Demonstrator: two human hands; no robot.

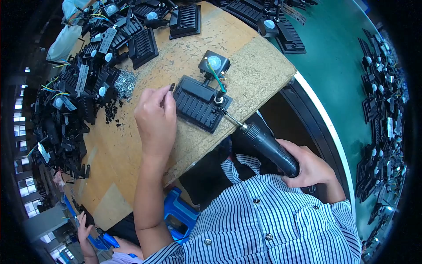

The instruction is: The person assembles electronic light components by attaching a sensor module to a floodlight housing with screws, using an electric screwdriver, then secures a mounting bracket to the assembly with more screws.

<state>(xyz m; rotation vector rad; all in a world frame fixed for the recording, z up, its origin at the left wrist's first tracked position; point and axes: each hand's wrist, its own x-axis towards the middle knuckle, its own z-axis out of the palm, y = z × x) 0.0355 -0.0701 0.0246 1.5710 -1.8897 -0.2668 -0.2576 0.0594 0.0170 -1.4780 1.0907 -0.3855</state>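
Observation:
A black finned lamp housing (198, 103) lies on the wooden bench (193, 141), with a black sensor unit (214, 64) attached at its upper edge and a green wire (216, 78) rising beside it. My right hand (305, 165) is wrapped round a black power screwdriver (271, 149), whose bit reaches the lamp's lower right corner. My left hand (156, 112) is at the lamp's left edge, thumb and index finger pinched on a small black part (172, 87).
Many black lamps with sensors (105, 70) are heaped at the left, beside a pile of silver screws (125, 84) and small black parts (110, 112). More lamps (379, 114) line the green surface (329, 57) at right. Another person's hand (82, 226) is at lower left.

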